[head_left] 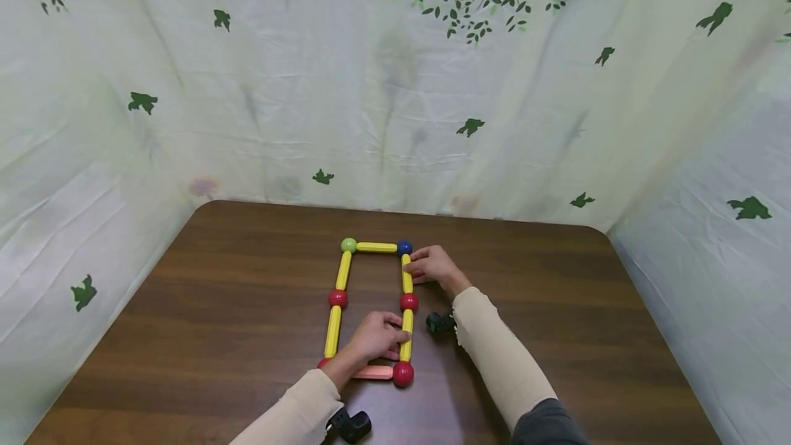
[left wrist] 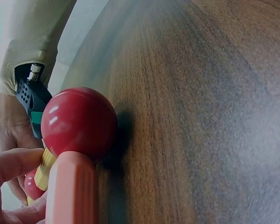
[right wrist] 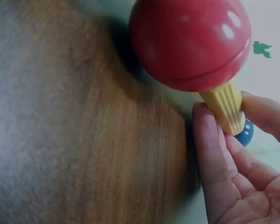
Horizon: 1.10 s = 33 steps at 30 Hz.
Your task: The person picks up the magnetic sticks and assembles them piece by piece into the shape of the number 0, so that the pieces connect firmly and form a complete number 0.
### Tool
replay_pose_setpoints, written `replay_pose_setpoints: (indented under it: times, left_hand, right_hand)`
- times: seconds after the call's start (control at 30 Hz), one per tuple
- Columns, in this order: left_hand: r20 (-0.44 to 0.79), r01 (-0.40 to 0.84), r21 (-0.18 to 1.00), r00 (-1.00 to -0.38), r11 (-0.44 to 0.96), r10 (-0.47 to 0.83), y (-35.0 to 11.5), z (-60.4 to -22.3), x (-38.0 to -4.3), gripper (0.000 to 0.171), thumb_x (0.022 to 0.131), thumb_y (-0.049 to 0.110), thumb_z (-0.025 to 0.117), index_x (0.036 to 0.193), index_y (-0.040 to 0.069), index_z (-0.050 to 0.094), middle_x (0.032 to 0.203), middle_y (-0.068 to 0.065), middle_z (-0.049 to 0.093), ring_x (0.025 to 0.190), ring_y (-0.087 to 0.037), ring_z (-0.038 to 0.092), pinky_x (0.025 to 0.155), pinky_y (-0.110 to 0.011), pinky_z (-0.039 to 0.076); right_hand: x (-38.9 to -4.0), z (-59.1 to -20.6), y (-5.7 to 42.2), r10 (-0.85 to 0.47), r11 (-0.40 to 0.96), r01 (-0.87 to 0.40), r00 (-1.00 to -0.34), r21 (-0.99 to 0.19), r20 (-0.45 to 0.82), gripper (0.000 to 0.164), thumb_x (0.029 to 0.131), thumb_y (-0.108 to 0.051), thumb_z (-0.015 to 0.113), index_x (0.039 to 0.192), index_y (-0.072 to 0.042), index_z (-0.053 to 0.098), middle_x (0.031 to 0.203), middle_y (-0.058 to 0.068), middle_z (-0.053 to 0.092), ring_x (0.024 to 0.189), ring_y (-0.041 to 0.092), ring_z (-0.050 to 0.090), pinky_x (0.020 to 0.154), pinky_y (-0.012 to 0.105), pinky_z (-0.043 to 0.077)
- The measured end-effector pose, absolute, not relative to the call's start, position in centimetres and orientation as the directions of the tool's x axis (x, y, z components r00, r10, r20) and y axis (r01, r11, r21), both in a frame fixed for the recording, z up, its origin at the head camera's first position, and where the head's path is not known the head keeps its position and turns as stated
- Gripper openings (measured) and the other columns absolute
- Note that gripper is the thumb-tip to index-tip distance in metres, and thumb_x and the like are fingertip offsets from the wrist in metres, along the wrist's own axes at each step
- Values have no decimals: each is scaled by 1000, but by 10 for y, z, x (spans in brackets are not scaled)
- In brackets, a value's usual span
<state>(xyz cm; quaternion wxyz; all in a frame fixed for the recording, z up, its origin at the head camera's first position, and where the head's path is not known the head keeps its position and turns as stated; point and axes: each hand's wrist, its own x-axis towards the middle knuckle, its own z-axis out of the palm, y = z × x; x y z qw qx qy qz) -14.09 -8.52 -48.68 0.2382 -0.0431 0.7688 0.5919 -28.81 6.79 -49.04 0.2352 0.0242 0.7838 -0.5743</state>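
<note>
A tall rectangle of rods and balls lies on the table. Its right side has an upper yellow rod (head_left: 408, 284), a middle red ball (head_left: 409, 301) and a lower yellow rod (head_left: 407, 320). My left hand (head_left: 373, 336) holds the lower rod between thumb and fingers, just above the bottom-right red ball (left wrist: 79, 122). With my right hand (head_left: 434, 264) I pinch the upper rod, also seen as a ribbed yellow rod (right wrist: 223, 108) in the right wrist view, below the blue ball (head_left: 404, 247). A pink rod (head_left: 374, 372) forms the bottom; my left wrist partly covers the bottom-left red ball (head_left: 323, 363).
The left side has two yellow rods, a red ball (head_left: 338, 299) and a green ball (head_left: 349, 245); another yellow rod (head_left: 377, 247) spans the top. Black wrist cameras sit by both sleeves. A leaf-patterned curtain (head_left: 395, 88) surrounds the brown table (head_left: 216, 307).
</note>
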Motion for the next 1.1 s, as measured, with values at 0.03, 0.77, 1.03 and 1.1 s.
replay_pose_setpoints:
  times: [0.03, 0.77, 1.03, 1.1]
  left_hand:
    - [-420, -350, 888, -882, 299, 214, -85, -487, -141, 31, 87, 9, 70, 111, -6, 58, 77, -7, 65, 61, -14, 62, 61, -31, 58]
    - [-404, -330, 888, -893, 321, 198, -84, -484, -135, 29, 87, 10, 70, 109, -6, 59, 76, -7, 64, 60, -15, 64, 62, -32, 58]
    - [-408, -330, 881, -893, 340, 191, -84, -481, -135, 29, 88, 10, 69, 110, -5, 60, 78, -7, 64, 62, -14, 64, 63, -31, 58]
    - [-412, -332, 876, -892, 351, 185, -84, -481, -136, 29, 88, 11, 69, 110, -5, 60, 78, -7, 63, 62, -14, 64, 63, -31, 58]
  right_hand:
    - [-288, -490, 68, -228, 342, 311, -888, -887, -399, 33, 85, -7, 73, 114, 6, 62, 99, 15, 66, 76, 20, 65, 70, 33, 59]
    - [-277, -491, 71, -206, 376, 318, -887, -871, -413, 27, 83, -14, 76, 103, 1, 66, 83, 12, 65, 58, 18, 64, 60, 30, 58]
    - [-276, -492, 71, -200, 363, 314, -893, -877, -402, 25, 84, -14, 76, 102, 1, 66, 83, 12, 66, 58, 18, 63, 60, 30, 58]
    - [-276, -492, 71, -200, 360, 311, -895, -880, -398, 25, 84, -14, 76, 101, 1, 67, 83, 12, 66, 58, 18, 63, 60, 30, 58]
